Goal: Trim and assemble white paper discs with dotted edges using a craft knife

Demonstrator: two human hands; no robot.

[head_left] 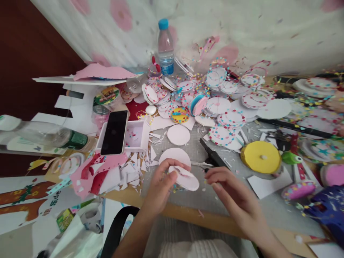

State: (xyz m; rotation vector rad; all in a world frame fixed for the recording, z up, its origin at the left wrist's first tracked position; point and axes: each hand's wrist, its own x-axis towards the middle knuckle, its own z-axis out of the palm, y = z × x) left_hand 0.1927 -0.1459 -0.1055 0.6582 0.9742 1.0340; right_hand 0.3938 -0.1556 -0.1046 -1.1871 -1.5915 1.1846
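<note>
You can read the letters "de" on the sheet with brown shapes [24,199], off the near left corner of the table [199,216]. The blue label on the standing bottle [166,46] by the far edge is too small to read. The green label on the lying bottle [45,132] by the left edge is too blurry.

A black phone [115,132] rests on a white box [145,136] near the left edge. Paper scraps [134,170] make a messy pile toward the near left corner, with pink paper [83,181] beside them. Lots of white rounds with bright dots [231,118] crowd the far edge and spread to the right. A yellow round thing [260,157] sits on the right half, and a blue thing [328,211] lies by the near right corner. Scissors [199,163] and a black tool [215,156] lie just past your hands, close to your right fingers.

Your left hand [158,186] pinches a white round piece [188,181] near the middle of the near edge. The piece sticks out of that grip toward your right hand [238,197]. The right grip is loose and curled, with a narrow gap between thumb and fingers, apart from the piece.
</note>
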